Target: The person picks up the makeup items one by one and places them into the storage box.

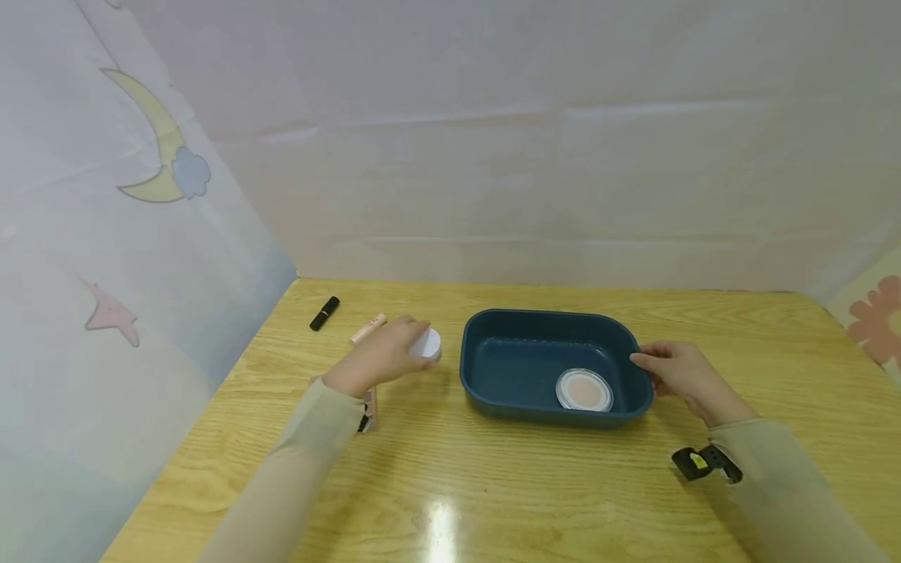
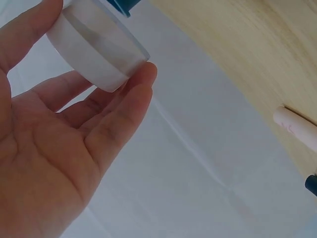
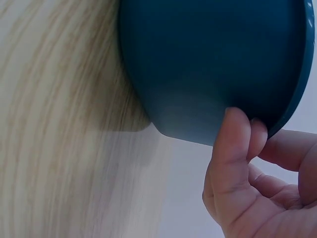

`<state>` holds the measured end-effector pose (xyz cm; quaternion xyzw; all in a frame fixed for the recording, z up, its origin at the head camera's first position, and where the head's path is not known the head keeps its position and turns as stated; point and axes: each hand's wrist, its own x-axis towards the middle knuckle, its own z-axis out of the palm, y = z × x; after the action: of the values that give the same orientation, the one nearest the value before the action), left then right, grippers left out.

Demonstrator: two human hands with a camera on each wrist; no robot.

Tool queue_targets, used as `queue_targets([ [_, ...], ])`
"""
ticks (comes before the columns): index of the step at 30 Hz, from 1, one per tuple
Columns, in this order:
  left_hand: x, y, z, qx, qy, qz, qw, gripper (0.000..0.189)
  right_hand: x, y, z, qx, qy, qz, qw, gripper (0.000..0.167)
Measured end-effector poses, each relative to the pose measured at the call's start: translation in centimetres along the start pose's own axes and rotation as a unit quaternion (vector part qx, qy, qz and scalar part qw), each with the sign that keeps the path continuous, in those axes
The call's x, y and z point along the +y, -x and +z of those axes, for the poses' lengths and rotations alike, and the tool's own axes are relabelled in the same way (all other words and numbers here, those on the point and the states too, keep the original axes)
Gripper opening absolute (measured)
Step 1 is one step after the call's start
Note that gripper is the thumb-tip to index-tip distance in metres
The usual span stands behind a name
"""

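Note:
My left hand [image 1: 385, 356] holds a small round white jar [image 2: 99, 44] between thumb and fingertips, raised over the table just left of the dark blue bin [image 1: 535, 414]. At the bin's right end, my right hand [image 1: 679, 371] pinches the rim, thumb over the edge and fingers against the outer wall [image 3: 198, 74]. Inside the bin, toward its front right, lies a round compact [image 1: 586, 389] with a pale pink centre and a clear border.
A black lipstick tube [image 1: 324, 313] lies at the table's back left. Beside it is a pale pink tube [image 1: 368, 328], partly behind my left hand. Under my left wrist a pink-and-black item [image 1: 369, 410] is mostly covered. A fabric backdrop [image 1: 450, 195] stands along the table's rear edge.

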<state>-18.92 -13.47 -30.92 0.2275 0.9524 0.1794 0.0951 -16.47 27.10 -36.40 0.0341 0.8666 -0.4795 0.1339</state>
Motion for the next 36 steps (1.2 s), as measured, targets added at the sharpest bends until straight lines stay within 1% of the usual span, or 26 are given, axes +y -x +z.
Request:
queue_targets([
  [6,0.7,-0.3,-0.3,-0.001,-0.004,0.022,0.9998,0.060,0.1,0.0,0.0,-0.003,-0.005,-0.001,1.0000,0.048],
  [9,1.0,-0.4,-0.3,0.001,-0.007,0.028,0.9996,0.061,0.2,0.1,-0.1,-0.004,-0.004,-0.001,1.0000,0.049],
  [14,1.5,-0.6,-0.4,0.000,0.001,0.029,0.9996,0.062,0.1,0.2,0.0,-0.005,-0.006,-0.001,1.0000,0.049],
  [20,2.0,-1.0,-0.2,-0.001,0.004,0.043,0.9990,0.056,0.0,0.1,0.0,0.000,-0.008,-0.002,1.0000,0.046],
  [24,2.3,-1.3,-0.1,-0.005,0.013,0.043,0.9990,0.061,0.1,0.2,0.0,-0.002,-0.011,0.000,0.9999,0.045],
  [29,2.8,-1.7,-0.1,-0.013,0.021,0.050,0.9985,0.062,0.1,0.1,0.0,0.004,-0.007,0.001,1.0000,0.046],
  [36,3.6,-2.1,0.0,-0.015,0.025,0.063,0.9976,0.048,0.1,0.0,0.0,0.006,-0.008,-0.003,0.9999,0.045],
])
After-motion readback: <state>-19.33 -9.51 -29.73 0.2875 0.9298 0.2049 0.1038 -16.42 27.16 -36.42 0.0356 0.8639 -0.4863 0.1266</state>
